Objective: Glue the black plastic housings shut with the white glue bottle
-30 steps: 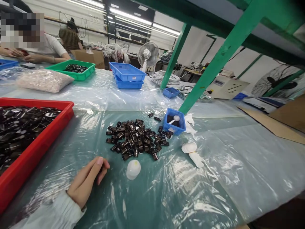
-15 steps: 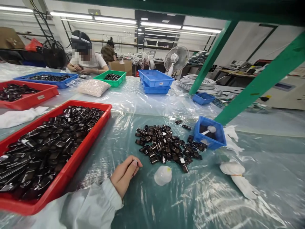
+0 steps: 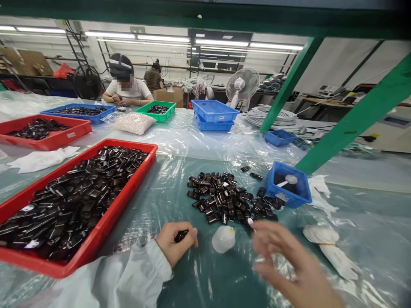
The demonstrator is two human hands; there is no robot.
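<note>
My left hand (image 3: 176,244) is curled on the near side of the table, its fingers wrapped round a small black piece (image 3: 181,235). On the right, my right hand (image 3: 282,261) is blurred by motion, thumb and fingers apart, with nothing visible between them. Its fingertips reach the front edge of a pile of small glossy black pieces (image 3: 221,196). Between my hands stands a translucent white small container (image 3: 224,239) with a yellowish spot on top.
A red tray (image 3: 105,222) full of black pieces lies left. Behind the pile's right end is a small blue bin (image 3: 272,188) holding dark material and a scoop (image 3: 290,179). A tied white cloth bundle (image 3: 334,252) lies right. A green post (image 3: 349,115) slants there. A co-worker (image 3: 125,85) sits opposite.
My right hand has come into view from the lower right, reaching toward the pile. My left hand has turned so the black piece shows. The whole view has shifted slightly.
</note>
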